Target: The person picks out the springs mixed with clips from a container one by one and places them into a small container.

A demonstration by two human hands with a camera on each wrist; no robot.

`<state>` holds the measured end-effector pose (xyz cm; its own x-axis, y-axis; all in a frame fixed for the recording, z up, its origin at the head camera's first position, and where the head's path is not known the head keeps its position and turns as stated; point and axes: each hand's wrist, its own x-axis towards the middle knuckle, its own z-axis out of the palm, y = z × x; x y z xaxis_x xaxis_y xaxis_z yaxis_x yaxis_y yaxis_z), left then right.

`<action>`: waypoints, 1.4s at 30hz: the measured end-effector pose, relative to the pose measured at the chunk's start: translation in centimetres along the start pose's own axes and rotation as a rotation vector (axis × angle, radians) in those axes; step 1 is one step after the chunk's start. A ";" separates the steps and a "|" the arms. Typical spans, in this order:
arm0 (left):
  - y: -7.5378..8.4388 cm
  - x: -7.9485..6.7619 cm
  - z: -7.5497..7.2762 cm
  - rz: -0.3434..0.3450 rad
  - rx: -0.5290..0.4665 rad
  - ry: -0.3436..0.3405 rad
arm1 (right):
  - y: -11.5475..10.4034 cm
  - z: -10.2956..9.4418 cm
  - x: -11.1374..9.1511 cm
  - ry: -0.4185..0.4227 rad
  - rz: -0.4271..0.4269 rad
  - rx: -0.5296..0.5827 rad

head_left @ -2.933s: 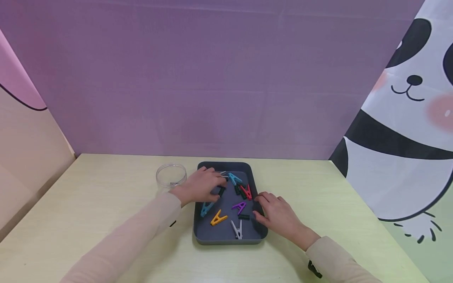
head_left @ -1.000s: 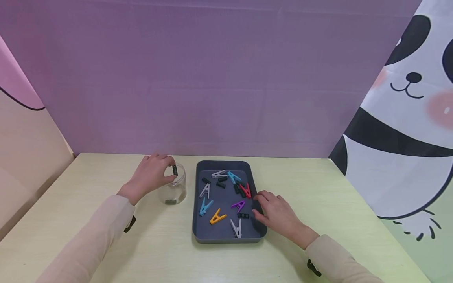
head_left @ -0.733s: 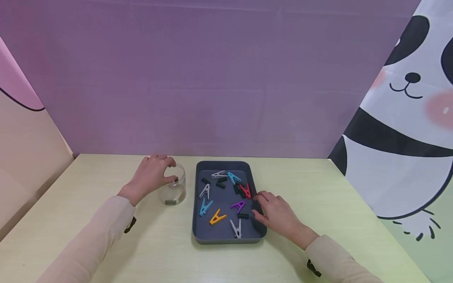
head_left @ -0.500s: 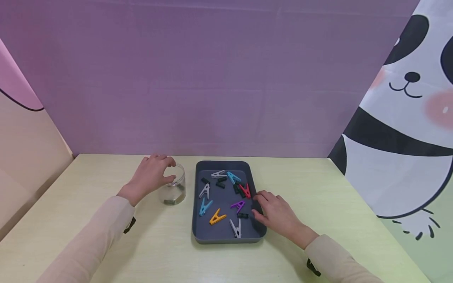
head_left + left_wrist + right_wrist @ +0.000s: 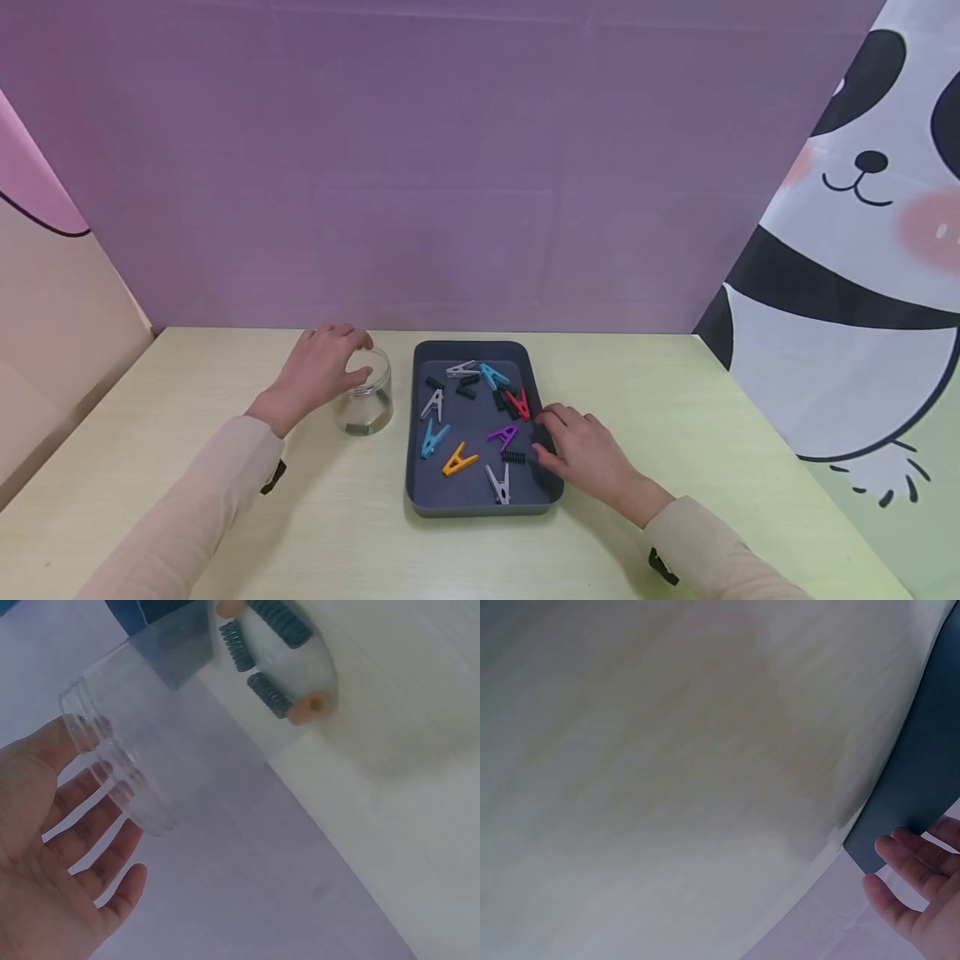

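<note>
My left hand (image 5: 318, 375) hovers at the mouth of a clear round jar (image 5: 378, 408), its fingers spread loosely and holding nothing. In the left wrist view, the hand (image 5: 75, 825) is at the rim of the jar (image 5: 187, 757), some fingertips behind the clear wall. At the jar's bottom lie dark coil springs (image 5: 270, 694) and small orange pieces (image 5: 308, 709) of unclear kind. My right hand (image 5: 592, 458) rests its fingers on the right edge of a dark grey tray (image 5: 487, 510). Inside the tray are several black springs (image 5: 513, 457) and coloured clips (image 5: 459, 459).
The clips include a red one (image 5: 519, 405), a purple one (image 5: 503, 437), blue ones (image 5: 433, 438) and grey-white ones (image 5: 498, 483). Jar and tray stand side by side on a pale wooden table (image 5: 637, 400). A purple cloth (image 5: 450, 167) hangs behind the table.
My left hand moved from the tray to the jar with a black spring and let it drop inside. The hand has stayed at the rim since. My right hand has kept its place.
</note>
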<state>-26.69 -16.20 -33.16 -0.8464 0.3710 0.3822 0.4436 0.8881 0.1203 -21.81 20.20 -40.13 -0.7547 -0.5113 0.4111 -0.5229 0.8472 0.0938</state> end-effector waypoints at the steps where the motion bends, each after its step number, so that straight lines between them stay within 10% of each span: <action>1: 0.1 0.0 -0.1 0.002 -0.006 0.005 | 0.0 0.0 0.0 0.000 0.000 0.000; 15: 3.5 0.6 -0.4 0.078 0.021 0.038 | 0.0 0.1 0.0 -0.006 0.005 0.004; 42: 10.6 0.9 4.8 0.316 0.012 -0.204 | 0.0 0.0 0.1 -0.022 0.008 -0.008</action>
<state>-24.19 -5.18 -35.94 -0.7103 0.6725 0.2079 0.6896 0.7241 0.0142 -21.89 20.09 -40.09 -0.7677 -0.5072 0.3917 -0.5136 0.8525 0.0972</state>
